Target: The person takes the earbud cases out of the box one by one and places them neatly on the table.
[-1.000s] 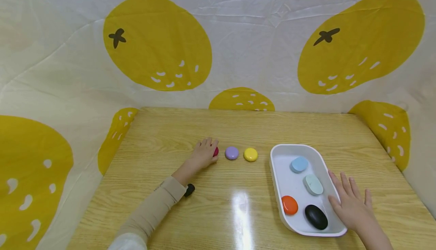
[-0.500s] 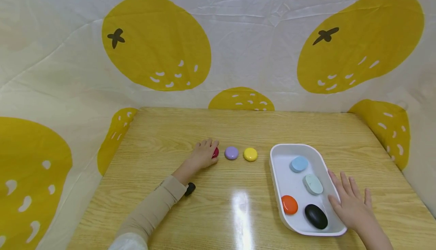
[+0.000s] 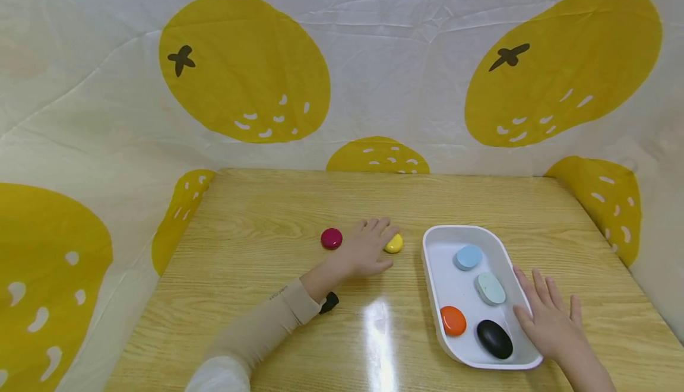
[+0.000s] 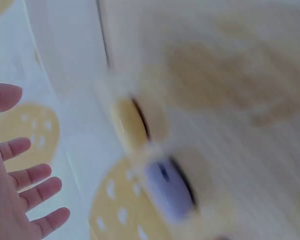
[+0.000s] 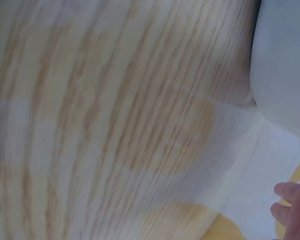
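Note:
With fingers spread, my left hand point(image 3: 364, 250) hovers above the table between a dark red pebble-like disc point(image 3: 331, 239) and a yellow disc point(image 3: 394, 243), partly covering the yellow one. A purple disc point(image 4: 169, 190) is hidden beneath that hand in the head view; the left wrist view shows it beside the yellow one, apart from the fingers. My right hand point(image 3: 553, 323) rests along the right side of a white tray point(image 3: 431, 297), fingers straight. Inside the tray lie a light blue piece point(image 3: 468, 258), a pale green one point(image 3: 490, 288), an orange disc point(image 3: 453, 321) and a black oval pebble point(image 3: 494, 339).
The wooden table point(image 3: 256, 214) carries all of this. Behind and beside it hangs a white cloth point(image 3: 390, 83) printed with yellow fruit. A small black object point(image 3: 329, 303) sits at the left cuff, the wrist camera perhaps.
My left hand has let go of the dark red disc and moved right, over the purple one. The red disc stays on the table, uncovered. My right hand and the tray have not moved.

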The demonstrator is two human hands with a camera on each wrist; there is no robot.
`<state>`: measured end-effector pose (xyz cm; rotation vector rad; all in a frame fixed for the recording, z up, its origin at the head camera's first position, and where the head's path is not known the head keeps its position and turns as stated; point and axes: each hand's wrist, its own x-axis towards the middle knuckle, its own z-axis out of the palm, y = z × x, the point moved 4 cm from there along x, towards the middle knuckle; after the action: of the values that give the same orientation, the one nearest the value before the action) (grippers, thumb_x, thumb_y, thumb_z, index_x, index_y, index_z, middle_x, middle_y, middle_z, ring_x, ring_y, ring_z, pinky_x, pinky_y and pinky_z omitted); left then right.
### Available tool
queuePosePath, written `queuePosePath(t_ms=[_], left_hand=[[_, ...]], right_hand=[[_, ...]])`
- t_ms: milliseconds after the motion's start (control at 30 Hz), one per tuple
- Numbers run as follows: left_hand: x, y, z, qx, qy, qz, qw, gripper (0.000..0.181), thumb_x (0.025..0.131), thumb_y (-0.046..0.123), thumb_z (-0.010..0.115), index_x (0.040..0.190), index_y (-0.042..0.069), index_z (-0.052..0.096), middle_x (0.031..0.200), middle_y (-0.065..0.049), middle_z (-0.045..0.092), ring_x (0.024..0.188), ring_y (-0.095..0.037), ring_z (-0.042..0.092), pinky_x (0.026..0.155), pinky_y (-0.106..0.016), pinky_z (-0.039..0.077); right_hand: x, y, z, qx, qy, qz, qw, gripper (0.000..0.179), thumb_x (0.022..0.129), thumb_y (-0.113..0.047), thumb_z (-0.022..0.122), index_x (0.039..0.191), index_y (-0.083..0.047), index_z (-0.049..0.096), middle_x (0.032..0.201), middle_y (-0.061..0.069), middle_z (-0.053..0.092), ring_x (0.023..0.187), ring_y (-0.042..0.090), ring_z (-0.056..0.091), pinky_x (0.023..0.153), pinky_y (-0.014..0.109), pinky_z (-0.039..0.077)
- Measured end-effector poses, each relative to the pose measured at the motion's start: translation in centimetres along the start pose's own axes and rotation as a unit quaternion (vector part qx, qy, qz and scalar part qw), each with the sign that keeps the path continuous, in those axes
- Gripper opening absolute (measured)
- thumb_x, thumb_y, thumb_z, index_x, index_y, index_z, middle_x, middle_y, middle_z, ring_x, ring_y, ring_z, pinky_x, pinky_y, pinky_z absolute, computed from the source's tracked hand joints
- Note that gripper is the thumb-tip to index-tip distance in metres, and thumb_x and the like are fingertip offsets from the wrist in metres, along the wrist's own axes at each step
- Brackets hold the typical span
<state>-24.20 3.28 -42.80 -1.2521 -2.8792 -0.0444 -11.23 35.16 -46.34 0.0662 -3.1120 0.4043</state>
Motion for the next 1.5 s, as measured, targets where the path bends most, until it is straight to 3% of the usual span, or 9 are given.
queuePosePath(t_ms=[200,367,500,633,800,900,1033,1200,1500], left_hand=[[1.5,5.1,0.5,0.051,0.015,0.081,0.9952,0.059,0.089,0.049,0.038,0.140,0.021,0.029,0.139,-0.003,0.032,0.125,-0.018,0.032,0.102,-0.038,0.027],[2.7,9.0,1.1,0.112,0.021,0.131,0.9848,0.058,0.089,0.052,0.031,0.141,0.025,0.028,0.138,0.002,0.032,0.119,-0.012,0.033,0.097,-0.031,0.027],[3.6,11.6,2.0,0.137,0.007,0.158,0.9779,0.059,0.089,0.054,0.030,0.142,0.029,0.026,0.139,0.007,0.031,0.119,-0.009,0.032,0.096,-0.029,0.026],[4.3,13.6,2.8,0.150,-0.026,0.171,0.9733,0.059,0.086,0.056,0.033,0.141,0.033,0.027,0.138,0.012,0.031,0.121,-0.006,0.031,0.097,-0.027,0.026],[5.0,15.1,3.5,0.156,-0.118,0.149,0.9694,0.063,0.084,0.062,0.038,0.140,0.041,0.022,0.139,0.018,0.026,0.124,-0.001,0.027,0.099,-0.026,0.023],[5.3,15.6,3.9,0.154,-0.183,0.122,0.9632,0.062,0.082,0.065,0.039,0.139,0.048,0.018,0.140,0.023,0.022,0.126,0.002,0.022,0.101,-0.026,0.020],[5.4,16.4,4.4,0.158,-0.241,0.098,0.9527,0.059,0.081,0.067,0.040,0.135,0.055,0.018,0.137,0.027,0.019,0.122,0.005,0.021,0.099,-0.023,0.020],[5.2,17.1,4.9,0.169,-0.267,0.096,0.9440,0.056,0.083,0.062,0.042,0.132,0.057,0.018,0.135,0.028,0.019,0.117,0.006,0.025,0.095,-0.022,0.023],[5.2,17.4,5.2,0.175,-0.269,0.096,0.9421,0.052,0.084,0.059,0.044,0.131,0.053,0.021,0.127,0.026,0.024,0.106,0.005,0.032,0.089,-0.019,0.028]], right_hand=[[0.1,0.0,0.0,-0.002,-0.005,0.001,1.0000,0.067,0.095,-0.027,0.040,0.147,-0.027,-0.003,0.148,0.026,0.006,0.134,0.046,-0.005,0.094,0.065,-0.018],[0.2,0.0,0.0,-0.001,-0.008,0.001,1.0000,0.067,0.095,-0.027,0.039,0.147,-0.027,-0.003,0.148,0.026,0.006,0.134,0.045,-0.006,0.094,0.064,-0.019],[0.3,-0.1,0.0,0.000,-0.003,-0.002,1.0000,0.067,0.095,-0.027,0.040,0.147,-0.027,-0.002,0.148,0.026,0.006,0.134,0.045,-0.005,0.094,0.064,-0.019],[0.3,-0.1,0.0,-0.001,-0.002,-0.001,1.0000,0.067,0.095,-0.027,0.040,0.147,-0.028,-0.002,0.147,0.026,0.007,0.134,0.046,-0.004,0.094,0.065,-0.017],[0.2,0.1,0.0,-0.002,-0.003,0.000,1.0000,0.067,0.095,-0.028,0.039,0.147,-0.027,-0.002,0.147,0.027,0.006,0.134,0.046,-0.005,0.094,0.065,-0.017],[0.1,0.1,0.0,-0.001,0.002,0.000,1.0000,0.066,0.095,-0.027,0.039,0.147,-0.027,-0.002,0.147,0.027,0.007,0.134,0.046,-0.005,0.094,0.065,-0.017],[0.0,0.0,0.0,-0.001,0.007,-0.001,1.0000,0.066,0.095,-0.027,0.039,0.147,-0.028,-0.001,0.147,0.027,0.008,0.134,0.046,-0.004,0.094,0.066,-0.016],[0.0,-0.1,0.0,0.000,0.005,-0.002,1.0000,0.066,0.095,-0.027,0.040,0.147,-0.028,-0.001,0.147,0.027,0.009,0.133,0.047,-0.002,0.094,0.066,-0.016],[0.0,-0.1,0.0,0.000,0.009,0.000,1.0000,0.067,0.095,-0.027,0.040,0.147,-0.028,-0.001,0.147,0.026,0.008,0.134,0.046,-0.003,0.095,0.066,-0.015]])
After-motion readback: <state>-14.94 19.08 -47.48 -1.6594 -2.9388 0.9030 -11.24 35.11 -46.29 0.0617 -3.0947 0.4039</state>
